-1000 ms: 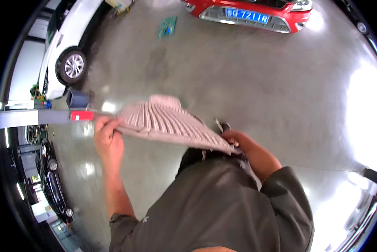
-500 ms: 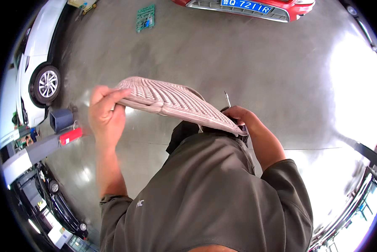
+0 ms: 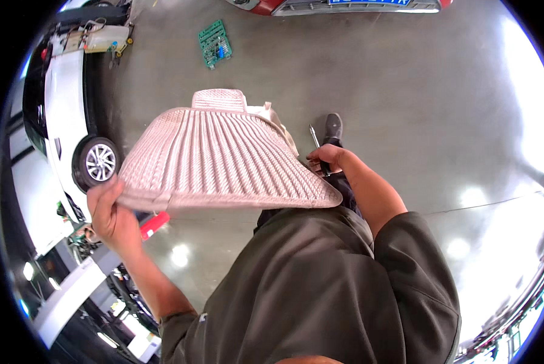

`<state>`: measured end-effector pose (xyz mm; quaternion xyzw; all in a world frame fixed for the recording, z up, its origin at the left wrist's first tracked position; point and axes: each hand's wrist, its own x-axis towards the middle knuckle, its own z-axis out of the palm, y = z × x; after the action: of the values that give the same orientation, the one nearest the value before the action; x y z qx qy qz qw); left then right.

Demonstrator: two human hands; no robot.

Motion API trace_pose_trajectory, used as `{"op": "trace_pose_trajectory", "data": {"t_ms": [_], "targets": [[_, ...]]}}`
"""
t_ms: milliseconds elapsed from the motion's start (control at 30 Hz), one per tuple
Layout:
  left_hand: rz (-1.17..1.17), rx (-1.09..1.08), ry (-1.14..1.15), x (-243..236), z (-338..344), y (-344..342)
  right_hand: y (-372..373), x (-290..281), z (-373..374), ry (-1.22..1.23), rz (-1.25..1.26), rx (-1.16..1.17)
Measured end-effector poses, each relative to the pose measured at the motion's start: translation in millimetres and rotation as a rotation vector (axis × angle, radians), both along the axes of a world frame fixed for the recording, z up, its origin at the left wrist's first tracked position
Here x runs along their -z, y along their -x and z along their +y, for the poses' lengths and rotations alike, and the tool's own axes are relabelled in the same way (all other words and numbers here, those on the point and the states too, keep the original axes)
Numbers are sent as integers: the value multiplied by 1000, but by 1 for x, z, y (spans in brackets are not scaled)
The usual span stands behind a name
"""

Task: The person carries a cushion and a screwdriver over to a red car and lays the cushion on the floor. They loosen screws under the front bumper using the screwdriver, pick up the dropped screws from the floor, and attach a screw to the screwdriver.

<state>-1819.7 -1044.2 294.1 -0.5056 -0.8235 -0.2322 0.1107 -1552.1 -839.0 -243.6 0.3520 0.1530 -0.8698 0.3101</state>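
Observation:
A pale pink ribbed car floor mat (image 3: 223, 158) is held flat in front of my chest. My left hand (image 3: 111, 215) grips the mat's near left corner. My right hand (image 3: 329, 159) is closed around a screwdriver (image 3: 316, 145) with a dark handle, its metal shaft pointing up and away, just beside the mat's right edge. A second, smaller mat piece (image 3: 218, 100) shows past the far edge of the big one. My dark shoe (image 3: 333, 128) stands on the floor beyond my right hand.
A white car (image 3: 72, 121) with an open bonnet stands at the left, its wheel (image 3: 100, 162) close to my left hand. A red car's front (image 3: 344, 6) is at the top. A green board (image 3: 214, 43) lies on the grey concrete floor (image 3: 417, 91). A red object (image 3: 153, 223) sits below the mat.
The mat has tilted so its ribbed top faces the camera more. My left hand has dropped lower and to the left. The white car's bonnet has come into view.

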Motion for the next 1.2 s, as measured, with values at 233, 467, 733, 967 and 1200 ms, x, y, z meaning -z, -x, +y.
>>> {"op": "trace_pose_trajectory", "data": {"t_ms": [233,467,733,967,1200], "targets": [[-111,-21,29,-6,-27,-30,11,-52,-21,-567,36,36],[-172,-3,21,24,8,-38,-51,-59,46,-484,-70,248],[-492,-292,-170,138,-92,68,-60,-130,21,-315,-95,959],[-1129,-510,-546,309,-155,140,-12,-238,48,-917,197,1261],[-881,-326,485,396,-119,153,4,-271,42,-1560,41,1224]]}}
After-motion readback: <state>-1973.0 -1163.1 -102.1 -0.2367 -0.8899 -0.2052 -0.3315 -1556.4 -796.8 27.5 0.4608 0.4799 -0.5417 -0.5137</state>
